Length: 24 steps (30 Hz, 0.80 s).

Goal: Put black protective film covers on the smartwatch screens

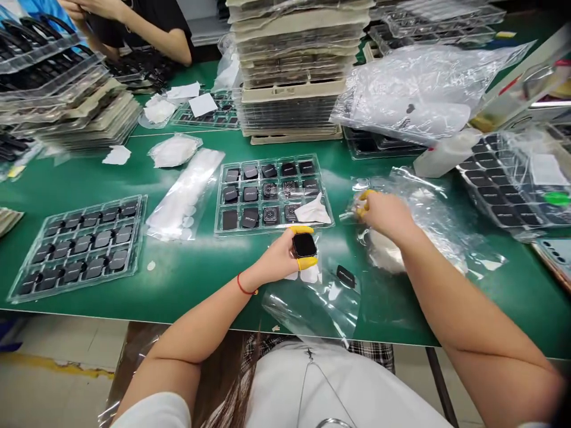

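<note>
Between the yellow-covered thumb and finger of my left hand point(289, 254) is a black square watch body point(304, 245), its dark face upward. My right hand point(379, 211), also with yellow finger covers, is bent at small clear plastic pieces beside a crumpled clear bag point(428, 208); what its fingertips hold is too small to tell. Beyond my left hand lies a clear tray point(330, 196) of dark square pieces, a white cloth point(313, 210) on its right corner. A loose black square point(345, 276) and a clear plastic sheet point(312, 309) lie near the table's front edge.
Another filled tray point(82, 242) lies at left. A tall tray stack point(294, 71) stands at the back, bagged items point(410, 89) beside it. A white bottle point(448, 153) leans near right-hand trays point(495, 184). A phone point(555, 255) lies at the right edge. Another person's arms point(156, 35) show at back left.
</note>
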Motion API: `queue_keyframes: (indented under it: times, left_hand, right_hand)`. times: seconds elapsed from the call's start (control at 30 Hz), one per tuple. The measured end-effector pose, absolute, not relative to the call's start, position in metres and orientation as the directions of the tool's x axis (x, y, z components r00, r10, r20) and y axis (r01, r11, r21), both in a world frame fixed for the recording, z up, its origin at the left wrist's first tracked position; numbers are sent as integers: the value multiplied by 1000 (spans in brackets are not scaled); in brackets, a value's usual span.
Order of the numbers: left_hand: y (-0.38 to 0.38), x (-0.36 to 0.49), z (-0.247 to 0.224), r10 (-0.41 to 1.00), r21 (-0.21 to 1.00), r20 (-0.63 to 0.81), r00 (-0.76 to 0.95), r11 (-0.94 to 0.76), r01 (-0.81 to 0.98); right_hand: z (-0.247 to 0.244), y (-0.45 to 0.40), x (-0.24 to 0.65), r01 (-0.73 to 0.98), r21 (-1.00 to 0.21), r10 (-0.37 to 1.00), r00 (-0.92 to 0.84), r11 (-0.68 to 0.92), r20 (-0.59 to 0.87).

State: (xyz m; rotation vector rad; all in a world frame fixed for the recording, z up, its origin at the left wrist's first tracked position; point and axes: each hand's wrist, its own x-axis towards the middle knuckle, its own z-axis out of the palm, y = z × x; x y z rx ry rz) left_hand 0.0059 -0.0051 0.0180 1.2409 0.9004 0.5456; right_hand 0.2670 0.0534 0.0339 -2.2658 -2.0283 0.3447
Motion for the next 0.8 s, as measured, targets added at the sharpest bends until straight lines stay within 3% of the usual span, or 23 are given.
queue_keyframes:
  times: [0.07, 0.2, 0.33, 0.4, 0.5, 0.6, 0.8]
  left_hand:
    - [-4, 2, 17, 789, 963, -264, 555, 248, 107]
    - [-2, 1, 14, 812, 976, -217, 542, 195, 98]
    - [1, 2, 17, 834, 972, -223, 505, 232, 46]
    - [2, 2, 20, 853, 973, -224, 472, 224, 57]
    - [3, 0, 22, 868, 981, -182, 462, 129, 144]
    - [2, 2, 21, 858, 980, -153, 490, 68, 187]
    - [7, 10, 21, 846, 986, -163, 507, 154, 61]
  right_hand:
    - [25, 57, 264, 992, -112, 998, 60, -61, -16]
    - [10, 56, 230, 902, -332, 951, -206, 277, 232]
    - [6, 49, 207, 824, -426, 928, -337, 373, 161]
    - [13, 37, 202, 772, -493, 916, -341, 402, 213]
    - [24, 16, 195, 582, -567, 810, -473, 583, 347]
    - [22, 8, 191, 461, -515, 687, -564, 722, 459]
    - [13, 13, 201, 463, -439, 636, -509, 770, 579]
